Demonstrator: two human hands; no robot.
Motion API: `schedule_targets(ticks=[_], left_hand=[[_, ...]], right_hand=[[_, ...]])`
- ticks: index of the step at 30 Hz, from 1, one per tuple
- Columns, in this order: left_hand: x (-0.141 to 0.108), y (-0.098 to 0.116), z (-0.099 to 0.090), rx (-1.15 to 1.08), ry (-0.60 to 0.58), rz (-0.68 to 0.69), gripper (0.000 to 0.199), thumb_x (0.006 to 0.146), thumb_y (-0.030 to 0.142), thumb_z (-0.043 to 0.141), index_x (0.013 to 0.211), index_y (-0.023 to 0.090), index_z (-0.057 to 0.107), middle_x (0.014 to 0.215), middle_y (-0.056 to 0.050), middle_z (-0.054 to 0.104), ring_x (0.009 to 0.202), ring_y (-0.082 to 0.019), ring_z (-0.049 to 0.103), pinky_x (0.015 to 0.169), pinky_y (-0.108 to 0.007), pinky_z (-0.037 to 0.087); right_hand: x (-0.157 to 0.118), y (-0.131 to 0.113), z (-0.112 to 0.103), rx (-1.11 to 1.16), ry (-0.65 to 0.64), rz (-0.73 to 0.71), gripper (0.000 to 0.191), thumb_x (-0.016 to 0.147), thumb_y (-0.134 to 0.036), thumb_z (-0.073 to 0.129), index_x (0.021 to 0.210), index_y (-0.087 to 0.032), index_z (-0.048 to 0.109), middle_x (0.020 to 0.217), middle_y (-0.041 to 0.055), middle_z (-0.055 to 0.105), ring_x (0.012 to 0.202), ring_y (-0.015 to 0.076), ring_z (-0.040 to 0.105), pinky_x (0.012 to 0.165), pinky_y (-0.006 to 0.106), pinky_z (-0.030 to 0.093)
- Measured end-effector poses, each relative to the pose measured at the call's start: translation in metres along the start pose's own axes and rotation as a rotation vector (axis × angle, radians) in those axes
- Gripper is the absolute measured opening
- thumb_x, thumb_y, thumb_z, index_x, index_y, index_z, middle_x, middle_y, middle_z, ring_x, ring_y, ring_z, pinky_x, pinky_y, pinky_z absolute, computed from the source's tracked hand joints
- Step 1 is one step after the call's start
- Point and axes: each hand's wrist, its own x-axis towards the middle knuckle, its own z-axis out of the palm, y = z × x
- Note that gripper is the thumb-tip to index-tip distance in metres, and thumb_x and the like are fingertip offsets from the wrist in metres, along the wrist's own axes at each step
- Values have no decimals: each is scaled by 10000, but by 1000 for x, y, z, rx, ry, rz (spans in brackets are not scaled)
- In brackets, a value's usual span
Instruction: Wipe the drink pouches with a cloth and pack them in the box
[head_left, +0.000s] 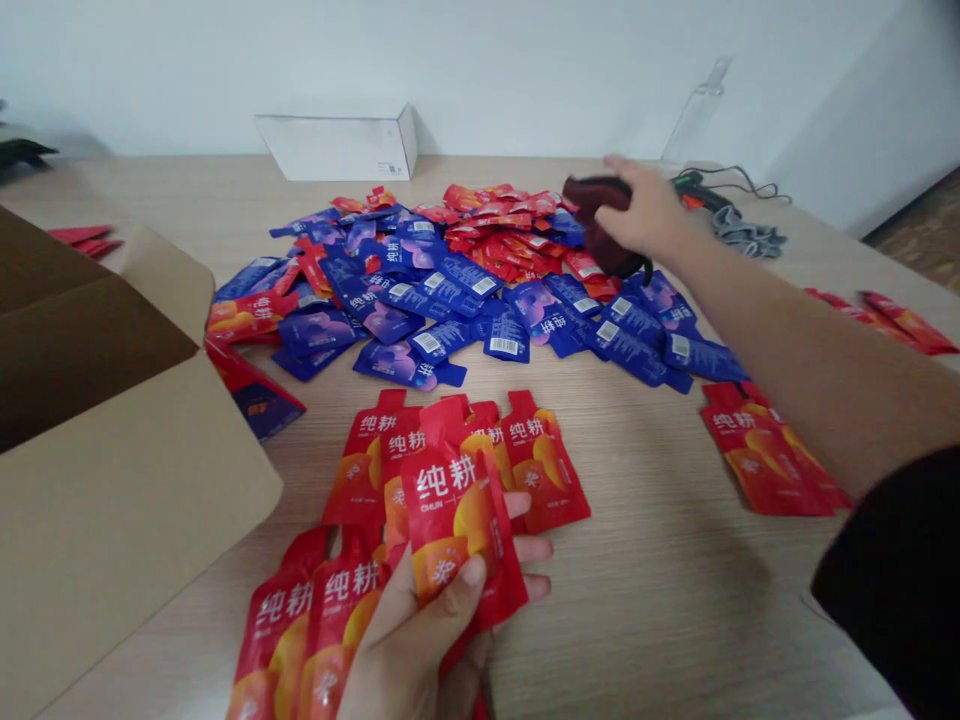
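Observation:
My left hand grips a red drink pouch printed with yellow fruit, thumb across its front. Under and around it, more red pouches lie face up on the table. Some overlap at the lower left. Farther back, my right hand reaches over the pile and is closed on a dark maroon object, whose kind I cannot make out. Beneath that object spreads a loose heap of blue pouches and red pouches.
An open cardboard box fills the left side. A white box stands by the wall. More red pouches lie at the right, under my forearm. Behind it are a clear bottle, grey cloth and a cable.

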Motion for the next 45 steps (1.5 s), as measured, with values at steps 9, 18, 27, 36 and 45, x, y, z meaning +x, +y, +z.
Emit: schedule_targets(ticks=[9,18,27,36,45], left_hand=[[-17,-9,19,136,-76,213,449,853,307,678,1297,264,627,1019,-59,776,1000,-259,712,929,-387,543],[-56,-20,-3,237,-116,403,323,818,305,735,1137,253,734,1107,-66,760,1110,-294,666,995,-405,514],[-50,-20,21,-143,-224,437,430,964,517,488,1225,236,681,1267,-85,707,1295,-278,572,1067,-416,477],[-46,-7,14,-302,-243,358,449,962,498,460,1148,178,713,1107,-96,761,1281,-294,584,1099,-439,454],[-47,0,20,-208,-394,614,354,1005,282,442,1322,315,595,1345,-37,656,1207,-202,620,1076,-364,456]], right_hand=[[-154,-148,-138,75,114,-552,459,920,-433,565,1362,-310,587,1060,24,665,949,243,627,787,379,457],[-224,-171,-105,182,-80,-563,401,899,-334,602,1296,-291,641,1045,59,655,809,196,619,665,326,414],[-257,-192,-131,382,25,-297,366,1001,-383,457,1347,-274,506,1184,84,642,957,248,653,751,381,509],[-310,-205,-101,296,-266,-529,314,949,-307,516,1210,-322,690,981,47,670,666,189,620,557,339,445],[-265,-202,-128,403,-25,-285,370,963,-312,509,1298,-254,654,1044,76,683,896,228,659,734,360,533]])
